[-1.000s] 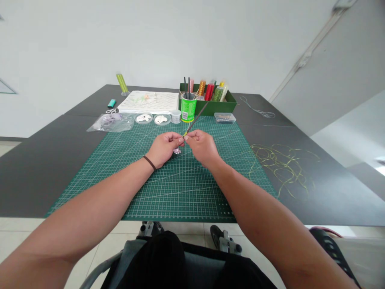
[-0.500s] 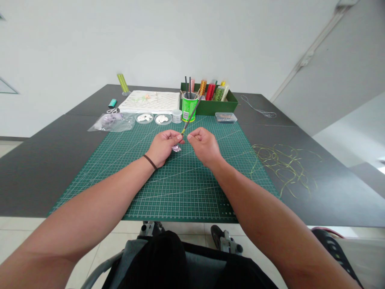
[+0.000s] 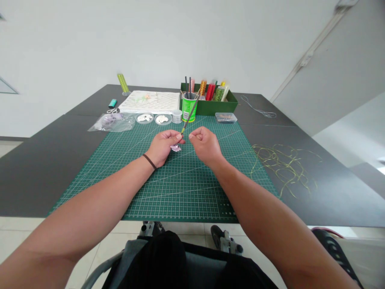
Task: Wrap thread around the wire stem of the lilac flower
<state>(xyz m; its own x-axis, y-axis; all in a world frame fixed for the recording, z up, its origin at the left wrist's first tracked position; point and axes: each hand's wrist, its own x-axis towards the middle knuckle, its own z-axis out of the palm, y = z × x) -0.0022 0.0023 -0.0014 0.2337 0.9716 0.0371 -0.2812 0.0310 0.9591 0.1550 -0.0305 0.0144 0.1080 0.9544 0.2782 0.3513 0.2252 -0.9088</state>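
Over the cutting mat (image 3: 180,188), my left hand (image 3: 162,146) is closed round the lower end of a thin dark stick (image 3: 191,111), which slants up and away to the right. A yellow-green band of wrapping (image 3: 183,130) shows on the stick just above the fingertips. Below that hand hangs a small pale lilac petal-like piece (image 3: 175,148); its joint with the stick is hidden. My right hand (image 3: 206,145) is closed in a pinch a little to the right, apart from the stick. Whatever those fingers pinch is too small to see.
Loose yellow-green thread (image 3: 282,164) lies tangled at the right. Behind my hands are a green can (image 3: 188,108), a green box (image 3: 210,106) of spools, two dishes of white pieces, a white board (image 3: 150,104), a plastic bag (image 3: 111,122), scissors (image 3: 112,110) and a lidded case (image 3: 226,117).
The stick has tipped slightly more upright, and the lilac piece has shifted a little left. My right hand has moved slightly right, away from the stick.
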